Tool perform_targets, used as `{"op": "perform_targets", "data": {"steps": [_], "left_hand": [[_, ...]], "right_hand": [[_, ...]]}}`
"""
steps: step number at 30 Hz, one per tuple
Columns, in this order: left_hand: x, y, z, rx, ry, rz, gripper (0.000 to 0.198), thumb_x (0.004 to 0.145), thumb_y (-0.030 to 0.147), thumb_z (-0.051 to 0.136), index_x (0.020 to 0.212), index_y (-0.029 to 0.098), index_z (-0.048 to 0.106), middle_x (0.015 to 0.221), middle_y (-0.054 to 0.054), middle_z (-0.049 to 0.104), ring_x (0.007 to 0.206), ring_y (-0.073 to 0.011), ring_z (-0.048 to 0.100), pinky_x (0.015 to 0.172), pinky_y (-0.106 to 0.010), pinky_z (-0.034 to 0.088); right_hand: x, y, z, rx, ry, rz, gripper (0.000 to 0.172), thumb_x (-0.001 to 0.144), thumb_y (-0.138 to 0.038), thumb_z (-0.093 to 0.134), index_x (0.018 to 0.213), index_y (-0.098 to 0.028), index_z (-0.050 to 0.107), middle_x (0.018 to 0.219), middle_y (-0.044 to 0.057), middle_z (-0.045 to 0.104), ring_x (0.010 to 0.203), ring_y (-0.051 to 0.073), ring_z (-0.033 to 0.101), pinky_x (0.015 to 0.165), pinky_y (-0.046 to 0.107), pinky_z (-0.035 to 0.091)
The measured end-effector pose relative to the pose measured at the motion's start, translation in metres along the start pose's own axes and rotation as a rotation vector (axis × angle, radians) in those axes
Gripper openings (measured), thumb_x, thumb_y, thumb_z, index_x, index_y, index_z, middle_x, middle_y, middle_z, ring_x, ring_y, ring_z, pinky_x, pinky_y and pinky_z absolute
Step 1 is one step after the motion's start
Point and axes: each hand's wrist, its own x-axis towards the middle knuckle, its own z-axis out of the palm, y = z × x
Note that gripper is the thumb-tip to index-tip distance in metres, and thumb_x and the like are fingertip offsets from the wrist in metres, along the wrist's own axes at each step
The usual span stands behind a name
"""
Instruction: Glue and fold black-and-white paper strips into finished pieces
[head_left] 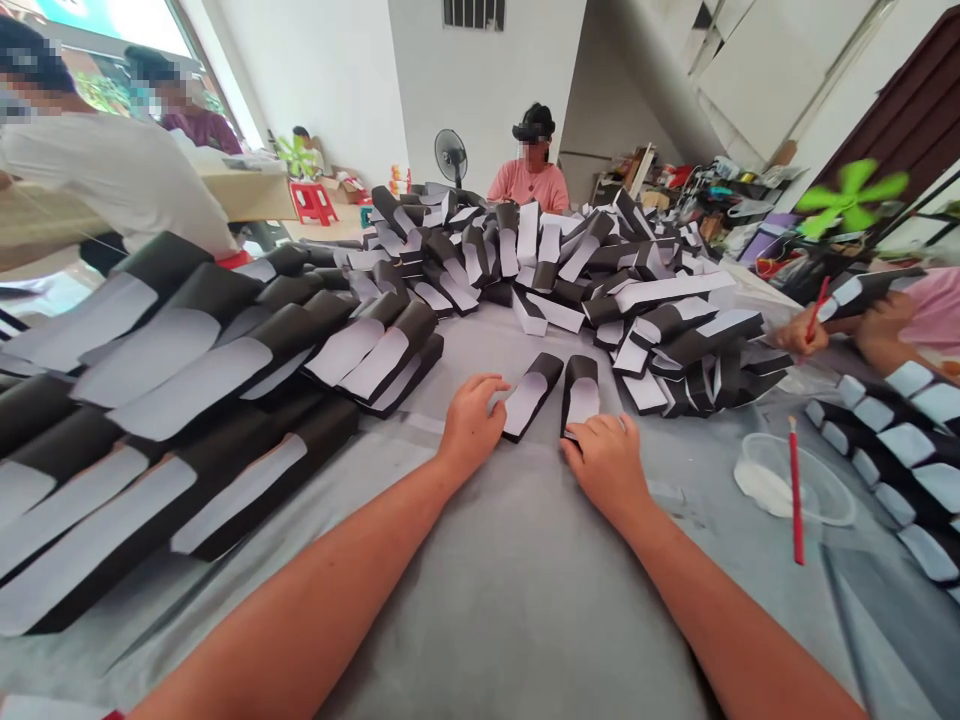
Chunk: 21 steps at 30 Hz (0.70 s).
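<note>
Two black-and-white folded paper boxes lie side by side on the grey table cover in front of me. My left hand (474, 418) is at the near left side of the left paper box (528, 398), fingers curved and parted; whether they touch its edge I cannot tell. Over the near end of the right paper box (582, 388), my right hand (609, 455) has its fingers bent and its thumb at the left corner. Both boxes show a white panel on top with a black far end.
Similar boxes are stacked at left (225, 370), with a big loose heap (517, 255) ahead. At right are a clear plastic bowl (832, 505) with white stuff, a red brush (796, 500) and more boxes (911, 440). A co-worker's hand (802, 332) holds another brush; other people sit beyond.
</note>
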Motion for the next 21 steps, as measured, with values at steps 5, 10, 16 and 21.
{"op": "perform_targets", "data": {"steps": [5,10,16,21], "left_hand": [[-0.003,0.001,0.004,-0.007,-0.139,-0.093,0.020,0.079,0.018,0.056,0.097,0.020,0.064,0.115,-0.005,0.062,0.090,-0.0162,0.063,0.076,-0.030,0.053],[-0.012,0.014,0.006,0.051,-0.298,0.040,0.024,0.077,0.024,0.064,0.101,0.020,0.065,0.121,-0.006,0.060,0.087,-0.0158,0.064,0.078,-0.032,0.054],[-0.008,0.009,0.005,0.143,-0.324,0.327,0.033,0.072,0.032,0.073,0.103,0.020,0.068,0.128,-0.009,0.059,0.118,-0.0267,0.053,0.097,-0.045,0.045],[-0.010,0.010,0.004,0.186,-0.376,0.366,0.025,0.073,0.034,0.073,0.096,0.024,0.070,0.123,-0.006,0.063,0.123,-0.0285,0.049,0.099,-0.049,0.041]], "right_hand": [[-0.005,0.006,0.001,0.100,0.008,-0.053,0.016,0.088,-0.022,0.052,0.093,-0.021,0.067,0.082,0.004,0.071,0.083,0.022,0.057,0.097,0.043,0.027],[-0.007,0.006,0.004,0.118,-0.017,-0.064,0.014,0.087,-0.026,0.056,0.093,-0.020,0.067,0.082,0.006,0.071,0.082,0.023,0.058,0.094,0.042,0.029],[-0.008,0.007,0.003,0.164,-0.063,-0.085,0.018,0.084,-0.019,0.058,0.100,-0.019,0.067,0.083,0.006,0.071,0.083,0.023,0.058,0.094,0.042,0.028],[-0.009,0.006,0.003,0.170,-0.055,-0.077,0.020,0.087,-0.019,0.053,0.100,-0.021,0.067,0.082,0.005,0.070,0.083,0.023,0.057,0.094,0.043,0.029]]}}
